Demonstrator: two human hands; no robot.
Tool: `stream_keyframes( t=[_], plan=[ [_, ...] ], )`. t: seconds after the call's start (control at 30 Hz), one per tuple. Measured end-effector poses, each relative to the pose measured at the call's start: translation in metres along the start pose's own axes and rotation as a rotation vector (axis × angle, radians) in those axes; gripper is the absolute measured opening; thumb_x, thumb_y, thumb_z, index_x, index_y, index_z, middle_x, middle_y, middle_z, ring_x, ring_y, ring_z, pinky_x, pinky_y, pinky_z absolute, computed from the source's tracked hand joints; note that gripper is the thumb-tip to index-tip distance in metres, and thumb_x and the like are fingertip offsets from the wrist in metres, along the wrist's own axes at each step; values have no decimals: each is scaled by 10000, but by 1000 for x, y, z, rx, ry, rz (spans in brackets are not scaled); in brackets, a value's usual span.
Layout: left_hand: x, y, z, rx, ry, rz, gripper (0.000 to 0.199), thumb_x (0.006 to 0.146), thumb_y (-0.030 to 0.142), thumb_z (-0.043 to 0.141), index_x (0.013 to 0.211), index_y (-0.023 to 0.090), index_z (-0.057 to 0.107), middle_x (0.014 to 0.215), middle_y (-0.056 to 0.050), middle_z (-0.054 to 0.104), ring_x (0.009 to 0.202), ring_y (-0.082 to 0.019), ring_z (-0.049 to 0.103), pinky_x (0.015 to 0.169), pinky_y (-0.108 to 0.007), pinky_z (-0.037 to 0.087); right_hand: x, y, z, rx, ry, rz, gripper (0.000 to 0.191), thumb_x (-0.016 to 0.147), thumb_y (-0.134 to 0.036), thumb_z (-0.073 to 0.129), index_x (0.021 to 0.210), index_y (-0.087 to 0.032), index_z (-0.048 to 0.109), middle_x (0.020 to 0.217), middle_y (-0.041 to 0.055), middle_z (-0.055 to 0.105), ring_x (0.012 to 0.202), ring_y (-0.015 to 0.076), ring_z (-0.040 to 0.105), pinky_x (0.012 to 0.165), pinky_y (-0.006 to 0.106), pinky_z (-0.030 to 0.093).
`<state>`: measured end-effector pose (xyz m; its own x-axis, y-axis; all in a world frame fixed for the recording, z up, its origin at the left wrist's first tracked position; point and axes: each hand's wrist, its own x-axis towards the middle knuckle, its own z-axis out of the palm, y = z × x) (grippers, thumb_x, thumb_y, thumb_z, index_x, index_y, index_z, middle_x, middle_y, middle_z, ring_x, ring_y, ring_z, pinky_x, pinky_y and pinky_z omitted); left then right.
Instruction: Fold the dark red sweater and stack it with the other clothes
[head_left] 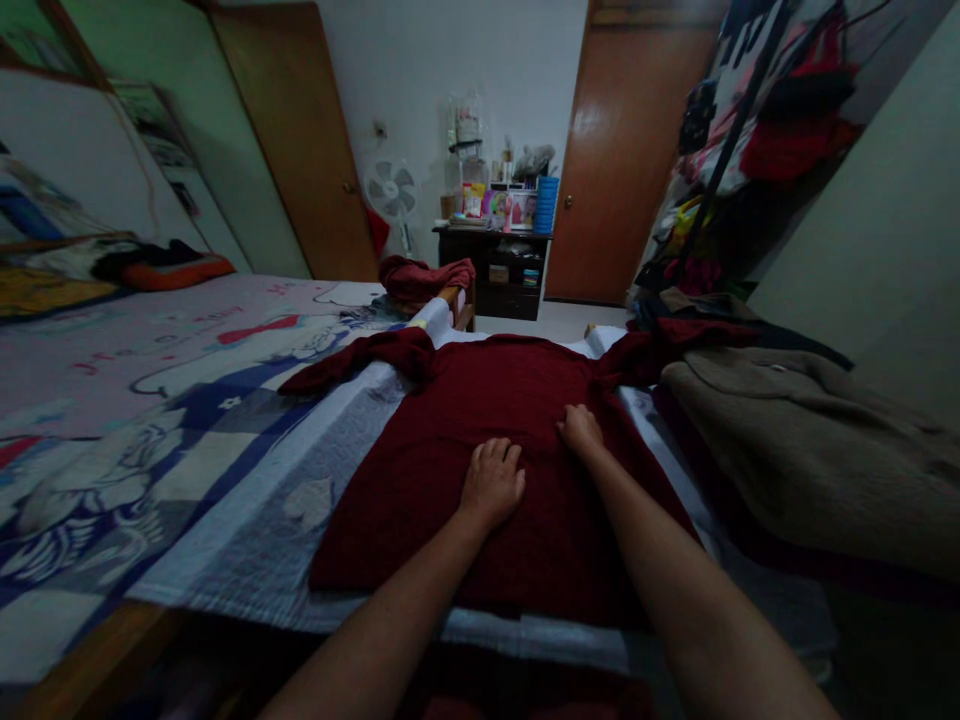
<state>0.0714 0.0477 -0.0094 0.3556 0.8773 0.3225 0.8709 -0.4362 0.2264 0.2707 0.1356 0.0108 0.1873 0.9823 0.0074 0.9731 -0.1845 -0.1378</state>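
1 patterned bedspread [225,410] at left. Next, 1 dark-red top [420,470], spread flat on pale sheet [247,540]; likely soft, light, floppy, best held by side edges. Left hand [492,482]: grip loose, fingers apart on top's middle, nothing pinched. Right hand [581,430]: fingers curled on cloth, can't tell if pinching. Far right, 1 brown garment [810,450].

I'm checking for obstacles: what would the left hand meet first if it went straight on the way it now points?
Likely more of the red shirt: the left hand appears to rest on it, pointing toward the neckline. How firmly it touches is unclear.
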Motion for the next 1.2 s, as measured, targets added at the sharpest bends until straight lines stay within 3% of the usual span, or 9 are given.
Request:
stream_keyframes(
  t=[0.13,0.27,0.47,0.7,0.83,1.0,1.1,1.2],
  plan=[
    [1,-3,5,-30,14,33,401,882,305,514,1279,253,503,1344,-91,524,1277,-265,421,1114,-469,281,9,-1,-2,-1,1,-23,212,911,-260,480,1035,-209,644,1070,94,631,988,195,614,781,276,450],
    [1,-4,8,-42,7,31,433,889,310,489,1319,268,489,1391,-78,500,1329,-272,383,1138,-490,247,17,-1,-5,-11,57,-38,252,937,-259,418,1074,-205,623,1128,109,601,1020,199,596,796,276,445],
    [1,-3,12,1,-26,-103,558,850,414,538,1389,298,450,1487,-99,408,1380,-415,263,1094,-672,154,21,-7,-4,-35,77,-42,254,900,-215,450,1082,-184,624,1133,131,602,1049,239,574,833,318,435],
    [1,-4,13,6,-48,-121,592,854,448,520,1420,308,418,1491,-104,405,1388,-410,260,1095,-669,151,28,-27,-6,43,99,-83,347,965,-339,356,1077,-200,653,1130,114,640,1037,234,578,840,319,422],
    [1,-2,12,20,-49,-116,588,858,443,510,1418,282,428,1492,-110,404,1388,-408,260,1098,-667,156,36,-51,-7,56,90,-129,359,948,-431,411,1082,-212,660,1127,97,654,1041,237,573,849,322,415],
    [1,-1,10,77,-4,-204,625,871,463,471,1421,169,422,1504,-114,388,1410,-356,242,1150,-567,157,38,-105,-3,44,18,-418,383,879,-488,531,1162,-250,631,1198,75,628,1109,255,523,895,355,401],
    [2,-3,10,118,39,-358,629,878,460,460,1382,84,453,1509,-176,357,1421,-358,224,1157,-536,155,38,-128,3,40,-1,-465,331,850,-443,589,1106,-244,658,1162,74,642,1094,245,527,898,341,400],
    [3,-6,10,133,20,-434,609,881,442,463,1372,83,459,1485,-196,388,1410,-358,257,1148,-537,169,41,-137,9,40,5,-462,223,879,-317,550,1027,-219,686,1111,92,650,1053,234,545,886,328,404]
  ],
)
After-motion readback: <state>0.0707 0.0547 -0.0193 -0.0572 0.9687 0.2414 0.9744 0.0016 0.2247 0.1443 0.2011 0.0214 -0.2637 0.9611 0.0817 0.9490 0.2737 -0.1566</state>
